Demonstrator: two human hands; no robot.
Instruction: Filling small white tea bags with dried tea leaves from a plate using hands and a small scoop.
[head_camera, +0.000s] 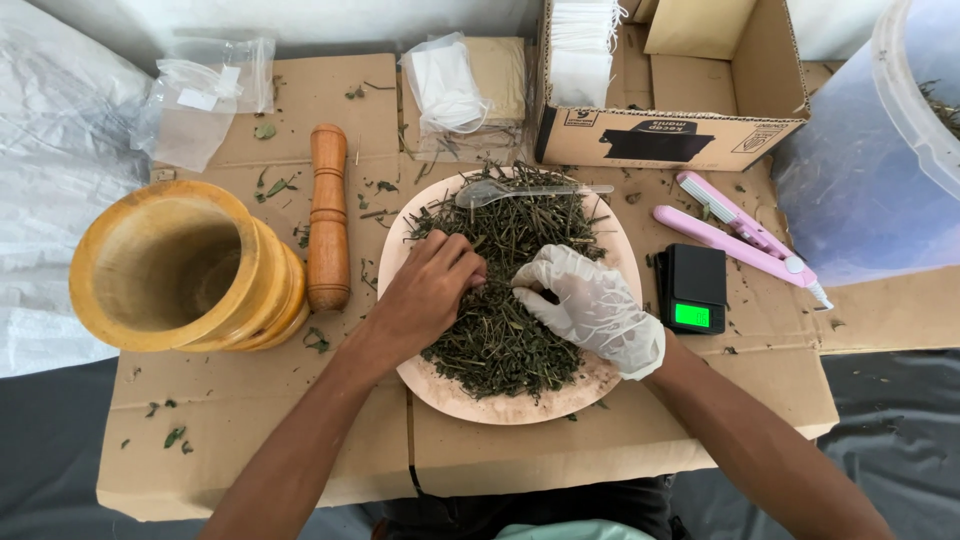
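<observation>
Centre of frame: bare left hand (425, 295) pinching into the dried herbs (500, 330) heaped on a round plate (480, 400), gloved right hand (590, 305) curled, fingertips nipping stems just beside it. Clear spoon (500, 190) on the heap's upper edge. Left of frame on the cardboard-covered tabletop (260, 420): wooden mortar (175, 270) and pestle (328, 215); right of plate: small scale (692, 288).

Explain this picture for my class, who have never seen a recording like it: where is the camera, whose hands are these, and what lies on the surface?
The camera sits on a person's head and looks down at their own two hands. The bare left hand and the gloved right hand both rest in a pile of dried herbs on a round plate; whether either pinches anything is unclear. A clear spoon lies on the herbs. To the left are a wooden mortar and pestle; to the right, a small scale and a pink sealer tool. A cardboard box stands behind.
</observation>
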